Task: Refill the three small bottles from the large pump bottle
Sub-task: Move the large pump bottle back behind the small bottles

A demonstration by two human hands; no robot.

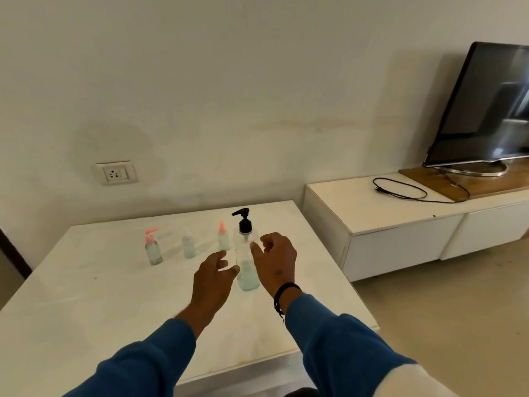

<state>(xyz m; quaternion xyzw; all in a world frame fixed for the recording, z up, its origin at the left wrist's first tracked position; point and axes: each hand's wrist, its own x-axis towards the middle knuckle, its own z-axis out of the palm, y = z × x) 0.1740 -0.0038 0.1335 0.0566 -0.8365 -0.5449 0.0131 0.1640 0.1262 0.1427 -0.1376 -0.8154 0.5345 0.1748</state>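
Both hands (213, 277) (276, 260) loose, gripping nothing, flanking pump bottle (245, 253) at 9 and 3: clamp body low, keep upright.

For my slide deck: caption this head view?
Both hands reach for the large pump bottle beside three small bottles.

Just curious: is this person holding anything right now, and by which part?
Nothing is gripped. Both hands flank the pump bottle: left hand and right hand, fingers loosely spread; touch cannot be told.
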